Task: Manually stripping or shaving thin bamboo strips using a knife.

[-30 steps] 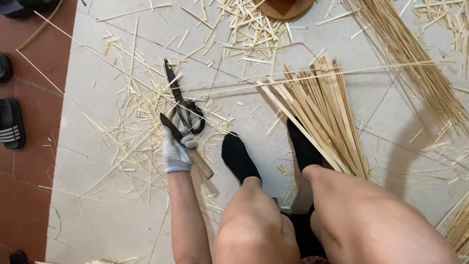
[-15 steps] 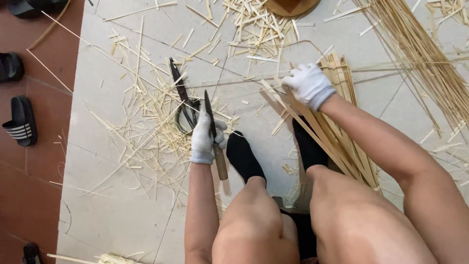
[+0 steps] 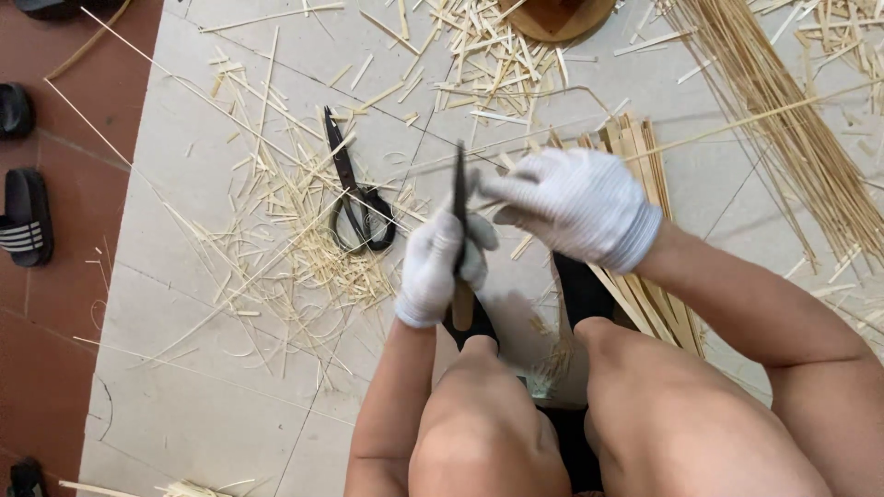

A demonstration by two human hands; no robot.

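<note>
Knife (image 3: 459, 198) in gloved left hand (image 3: 440, 269)

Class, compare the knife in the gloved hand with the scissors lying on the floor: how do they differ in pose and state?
The knife is held upright in the left hand, blade pointing away from the person; the scissors lie flat on the floor, untouched. The knife has a pale wooden handle; the scissors have dark looped handles. The right hand is at the knife's blade; only scattered slivers surround the scissors. Both have dark blades.
</note>
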